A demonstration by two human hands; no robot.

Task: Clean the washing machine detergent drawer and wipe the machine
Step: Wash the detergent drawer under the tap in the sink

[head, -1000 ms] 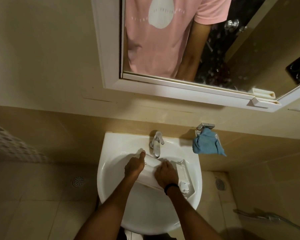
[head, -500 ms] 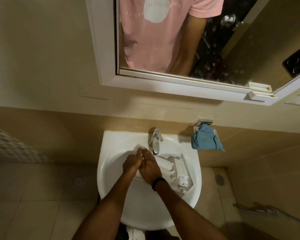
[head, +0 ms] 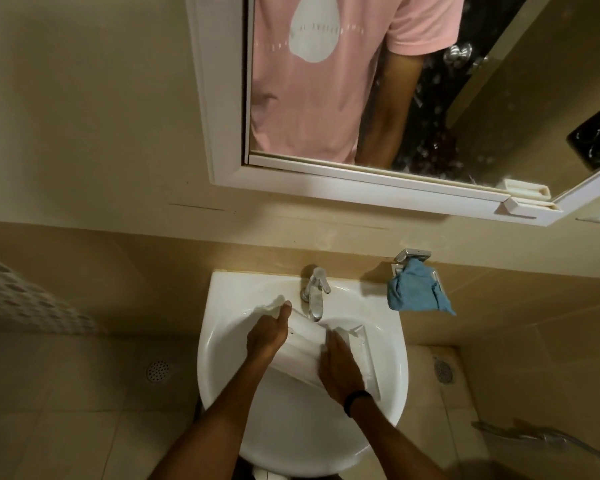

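Note:
The white detergent drawer [head: 305,351] lies tilted inside the white sink [head: 222,375], under the chrome tap [head: 315,296]. My left hand [head: 267,336] grips the drawer's left end, thumb pointing up along its edge. My right hand [head: 340,368] lies flat on the drawer's right part, fingers straight and pointing toward the tap. It hides the middle of the drawer. A black band sits on my right wrist.
A blue cloth [head: 416,292] hangs from a metal holder on the wall right of the sink. A white-framed mirror [head: 361,98] is above. Floor drains [head: 158,370] sit left and right, and a hose lies at lower right.
My right hand slid from beside my left hand back to the right along the drawer, covering the compartments that showed half a second ago. My left hand kept its hold.

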